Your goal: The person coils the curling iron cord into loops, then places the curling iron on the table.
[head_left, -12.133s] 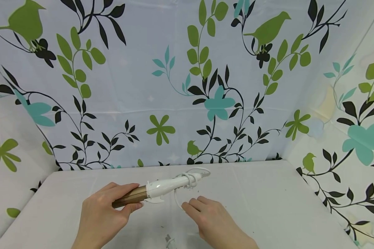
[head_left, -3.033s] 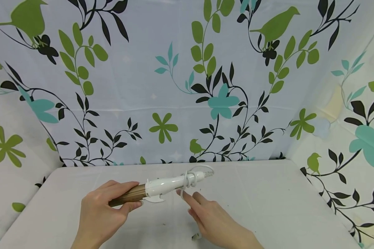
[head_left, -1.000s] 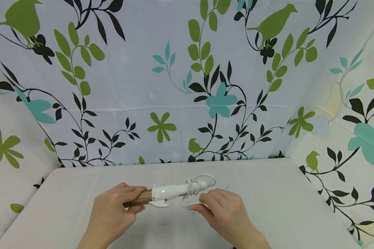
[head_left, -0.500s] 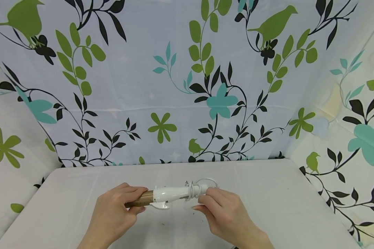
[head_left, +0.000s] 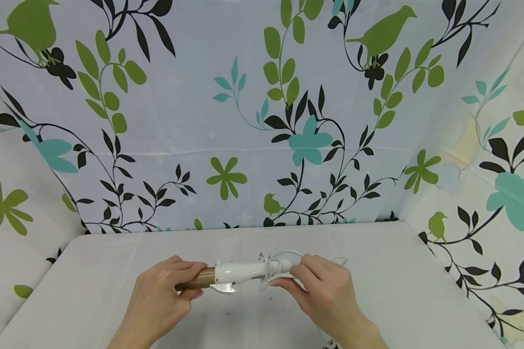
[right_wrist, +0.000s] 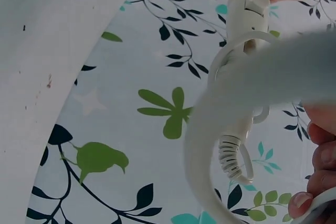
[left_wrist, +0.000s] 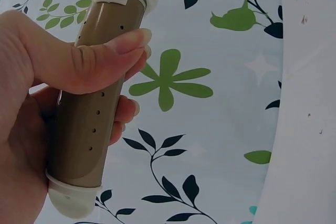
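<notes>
My left hand [head_left: 161, 291] grips the brown barrel of a curling iron [head_left: 240, 272], thumb on one side and fingers on the other. In the left wrist view the barrel [left_wrist: 89, 114] shows a row of small holes and a pale end cap [left_wrist: 73, 203]. The white handle points right, with a white cord [head_left: 268, 269] looped round its end. My right hand [head_left: 327, 293] pinches the cord close to that end. The right wrist view has the cord [right_wrist: 199, 156] sweeping large and blurred past the ribbed cord sleeve [right_wrist: 228, 156], with the right fingertips [right_wrist: 302, 203] on it.
A white table [head_left: 126, 252] lies under both hands, with a few dark specks on it. Behind and at the sides hangs a cloth [head_left: 179, 121] printed with leaves, birds and flowers. The cord's end piece [head_left: 330, 344] shows at the bottom edge, beside my right wrist.
My right hand has come up from below the handle to its end, holding the cord; a loop now shows beyond it. The iron has levelled and shifted slightly right in my left hand's steady grip.
</notes>
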A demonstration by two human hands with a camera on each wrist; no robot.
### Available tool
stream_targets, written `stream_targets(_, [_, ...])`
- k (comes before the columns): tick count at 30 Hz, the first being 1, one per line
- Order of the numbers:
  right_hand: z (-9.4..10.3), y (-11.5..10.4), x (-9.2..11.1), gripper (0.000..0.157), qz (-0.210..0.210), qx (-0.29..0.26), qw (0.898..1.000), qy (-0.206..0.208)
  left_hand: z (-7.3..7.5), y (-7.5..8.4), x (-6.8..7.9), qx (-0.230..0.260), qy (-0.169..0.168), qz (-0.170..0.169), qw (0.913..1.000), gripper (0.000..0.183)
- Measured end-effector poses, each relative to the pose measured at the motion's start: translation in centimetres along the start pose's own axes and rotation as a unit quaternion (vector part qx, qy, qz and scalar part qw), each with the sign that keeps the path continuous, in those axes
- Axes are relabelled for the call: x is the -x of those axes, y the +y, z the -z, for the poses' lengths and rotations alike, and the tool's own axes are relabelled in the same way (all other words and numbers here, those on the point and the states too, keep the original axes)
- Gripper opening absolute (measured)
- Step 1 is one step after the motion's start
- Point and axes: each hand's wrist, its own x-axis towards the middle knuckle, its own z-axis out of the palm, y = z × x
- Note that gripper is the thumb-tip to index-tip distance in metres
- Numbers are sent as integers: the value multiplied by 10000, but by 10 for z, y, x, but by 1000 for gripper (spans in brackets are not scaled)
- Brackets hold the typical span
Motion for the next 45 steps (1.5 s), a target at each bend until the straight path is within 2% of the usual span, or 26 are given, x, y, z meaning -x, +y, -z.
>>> stream_targets(6, [-2,0,2,38,-114,-69,9999,-8,1,0,2,61,47,-92,9999,56])
stream_targets(12, [-2,0,5,33,-490,-358,9980,-195,2,-1,2,172,49,-205,9996,57])
stream_targets(16, [-2,2,5,32,-539,-455,9970,-312,3,-1,3,178,22,-206,9996,57])
stream_targets(19, [0,5,5,30,-524,-533,9960,-487,4,-2,4,152,30,-158,9998,56])
stream_targets(25, [7,12,5,29,-774,-735,9891,-1014,7,-4,5,135,50,-58,9999,57])
stream_targets(32, [1,12,-6,32,-221,-578,9922,-1080,5,-4,5,206,15,-80,9998,56])
stream_targets(39, [-5,5,-12,32,-179,-339,9937,-1052,5,-3,5,174,19,-65,9998,54])
stream_targets(45, [-12,-3,-12,35,212,-183,9937,-1086,3,-1,4,251,-97,-7,9996,52])
